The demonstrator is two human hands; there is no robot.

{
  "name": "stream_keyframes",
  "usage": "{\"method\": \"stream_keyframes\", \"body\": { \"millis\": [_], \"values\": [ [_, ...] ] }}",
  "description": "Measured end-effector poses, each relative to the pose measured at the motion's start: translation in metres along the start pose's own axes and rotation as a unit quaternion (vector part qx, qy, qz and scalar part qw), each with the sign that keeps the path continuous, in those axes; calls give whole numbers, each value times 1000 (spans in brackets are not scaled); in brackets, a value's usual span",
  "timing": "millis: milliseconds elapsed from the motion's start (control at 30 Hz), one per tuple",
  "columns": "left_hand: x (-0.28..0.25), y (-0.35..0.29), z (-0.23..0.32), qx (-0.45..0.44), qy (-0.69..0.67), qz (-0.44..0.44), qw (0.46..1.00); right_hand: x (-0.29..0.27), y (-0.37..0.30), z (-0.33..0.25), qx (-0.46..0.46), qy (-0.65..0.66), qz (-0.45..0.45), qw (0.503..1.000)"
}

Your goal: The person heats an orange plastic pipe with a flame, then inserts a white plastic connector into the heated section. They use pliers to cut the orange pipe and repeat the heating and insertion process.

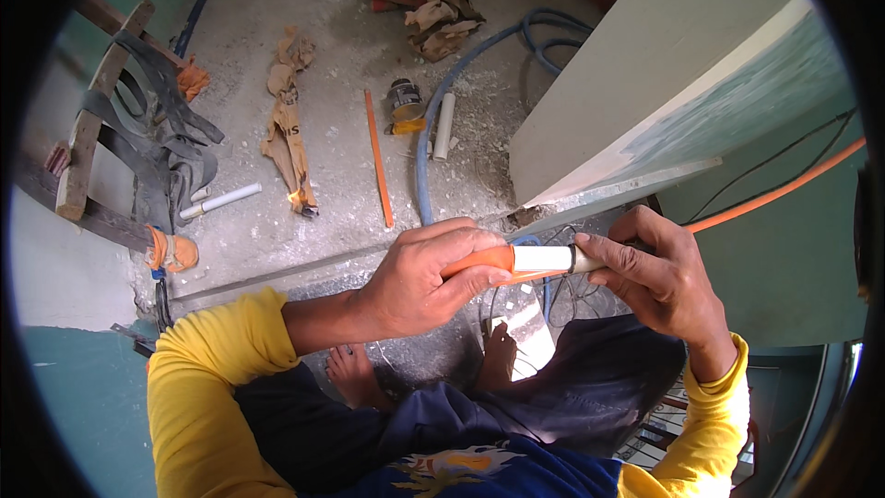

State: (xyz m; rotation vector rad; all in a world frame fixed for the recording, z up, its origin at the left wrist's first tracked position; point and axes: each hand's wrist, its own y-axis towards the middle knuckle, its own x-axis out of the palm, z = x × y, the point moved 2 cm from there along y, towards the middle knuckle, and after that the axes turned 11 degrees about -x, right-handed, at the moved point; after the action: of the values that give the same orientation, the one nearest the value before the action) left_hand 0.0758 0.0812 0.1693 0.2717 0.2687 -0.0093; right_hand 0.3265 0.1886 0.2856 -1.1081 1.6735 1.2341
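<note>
In front of my body I hold a short white tube-like piece (pixel 542 260) between both hands. My left hand (pixel 429 277) is closed round an orange length of pipe (pixel 479 263) at the left end of the white part. The fingers of my right hand (pixel 650 263) pinch the greyish end, just past a dark ring. An orange pipe (pixel 784 189) runs from behind my right hand toward the right rim; whether it joins the piece in my left hand I cannot tell.
On the dusty floor lie an orange strip (pixel 377 157), white pipes (pixel 444 127), an open can (pixel 405 101), a blue hose (pixel 421 171) and torn brown paper (pixel 288 129). A wooden frame (pixel 88 143) with dark straps leans left. A wall edge (pixel 590 111) stands right.
</note>
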Motion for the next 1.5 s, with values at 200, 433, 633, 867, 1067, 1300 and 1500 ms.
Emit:
{"method": "stream_keyframes", "body": {
  "millis": [200,433,633,867,1067,1300,1500],
  "values": [
    [2,-1,-5,8,-32,-4,999,-2,-1,-4,-34,-77,-1,996],
    [0,2,0,46,16,35,998,2,-3,-9,-4,-50,25,998],
    [-6,6,11,104,92,53,989,9,-10,-11,31,6,50,998],
    [-5,4,9,65,32,19,997,7,-9,-16,-2,-49,51,997],
    [-8,5,12,70,48,7,996,4,-6,-21,-37,-125,30,991],
    [-10,4,14,94,74,31,992,14,-12,-20,42,35,40,998],
    [-8,0,10,87,49,52,994,20,-14,-22,55,77,45,995]
  ]
}}
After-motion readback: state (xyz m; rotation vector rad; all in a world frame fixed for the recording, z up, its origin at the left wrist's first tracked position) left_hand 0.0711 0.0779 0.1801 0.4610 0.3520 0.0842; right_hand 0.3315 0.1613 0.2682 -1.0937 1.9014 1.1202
